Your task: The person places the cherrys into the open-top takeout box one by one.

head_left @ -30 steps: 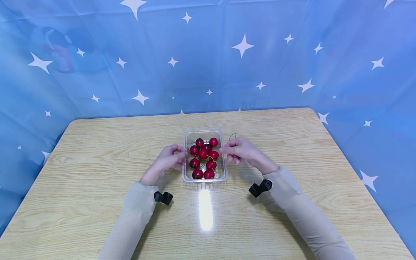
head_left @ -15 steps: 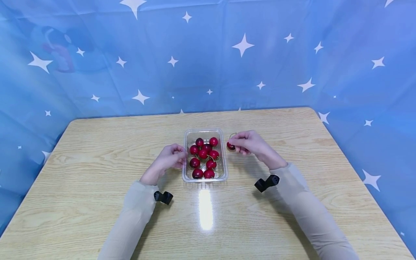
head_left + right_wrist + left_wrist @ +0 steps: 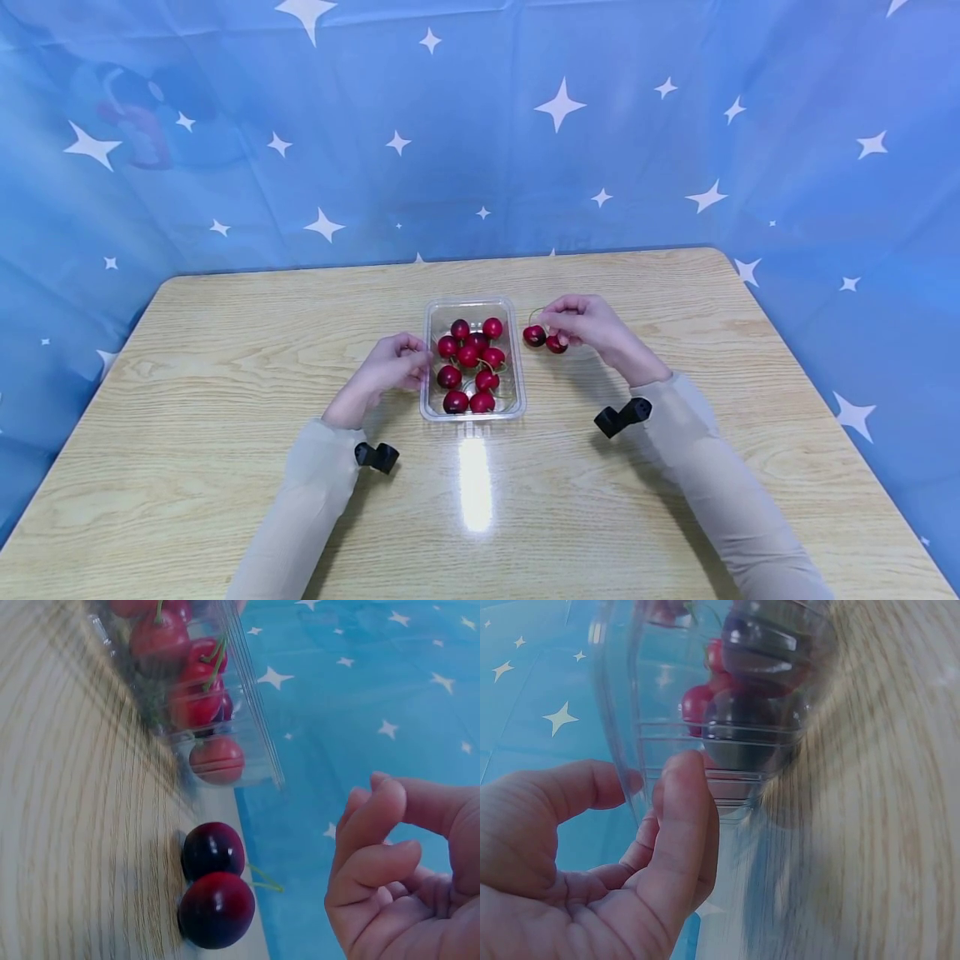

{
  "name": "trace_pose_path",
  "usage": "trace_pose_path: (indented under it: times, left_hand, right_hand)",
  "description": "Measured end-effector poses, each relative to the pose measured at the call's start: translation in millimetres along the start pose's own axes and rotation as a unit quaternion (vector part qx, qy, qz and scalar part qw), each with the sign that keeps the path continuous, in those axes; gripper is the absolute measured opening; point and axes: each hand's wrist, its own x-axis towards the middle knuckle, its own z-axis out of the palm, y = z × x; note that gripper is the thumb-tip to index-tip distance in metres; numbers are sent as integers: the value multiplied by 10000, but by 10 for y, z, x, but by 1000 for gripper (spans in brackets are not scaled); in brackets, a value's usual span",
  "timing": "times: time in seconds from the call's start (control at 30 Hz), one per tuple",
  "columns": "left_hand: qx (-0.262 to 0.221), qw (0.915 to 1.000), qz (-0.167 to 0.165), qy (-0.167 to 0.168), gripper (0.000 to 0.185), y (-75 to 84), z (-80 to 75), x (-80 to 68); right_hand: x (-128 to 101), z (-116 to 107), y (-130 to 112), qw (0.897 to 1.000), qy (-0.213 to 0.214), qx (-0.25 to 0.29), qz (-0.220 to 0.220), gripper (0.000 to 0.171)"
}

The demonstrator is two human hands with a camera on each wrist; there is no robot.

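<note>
A clear plastic container (image 3: pixel 472 416) holds several dark red cherries (image 3: pixel 468 357), some with green stems. At its left side my left hand (image 3: pixel 392 364) pinches the rim; in the left wrist view the thumb (image 3: pixel 600 784) and fingers (image 3: pixel 682 802) lie on either side of the wall. Two cherries (image 3: pixel 216 909) joined at their stems lie on the table just right of the container. My right hand (image 3: pixel 585 323) hovers over them, partly covering the right one in the head view. Its bent fingers (image 3: pixel 375 825) hold nothing and stand apart from the stems (image 3: pixel 266 882).
The wooden table (image 3: pixel 187 467) stretches around the container on all sides. Behind it hangs a blue cloth (image 3: pixel 480 125) with white stars. A black wrist camera (image 3: pixel 377 457) sits at the left sleeve, and another wrist camera (image 3: pixel 622 417) at the right.
My right hand has moved from the container's right rim to the right and slightly back, uncovering the two cherries on the table. The left hand and container have stayed put.
</note>
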Motion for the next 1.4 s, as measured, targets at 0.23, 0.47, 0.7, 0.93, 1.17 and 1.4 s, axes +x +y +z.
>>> trace_pose_path:
  times: [0.23, 0.47, 0.7, 0.93, 1.17, 1.4]
  left_hand:
    - [-18, 10000, 19, -13, 14, 7, 2, -11]
    - [2, 10000, -13, 9, 14, 8, 8, -9]
    - [0, 10000, -4, 3, 13, 8, 6, -2]
    - [-1, 10000, -2, -15, 13, 3, 4, -5]
    - [3, 10000, 19, -8, 14, 4, 3, -10]
    - [45, 10000, -18, 18, 15, -2, -4, -3]
  right_hand:
    - [16, -64, 21, 9999, 115, -8, 12, 23]
    - [60, -122, 46, 9996, 269, -6, 132, 27]
    - [124, -176, 103, 9985, 405, 218, 293, 23]
    - [196, -194, 173, 9971, 524, 393, 392, 17]
    - [269, -189, 199, 9958, 656, 370, 527, 19]
    - [356, -192, 236, 9956, 596, 317, 651, 26]
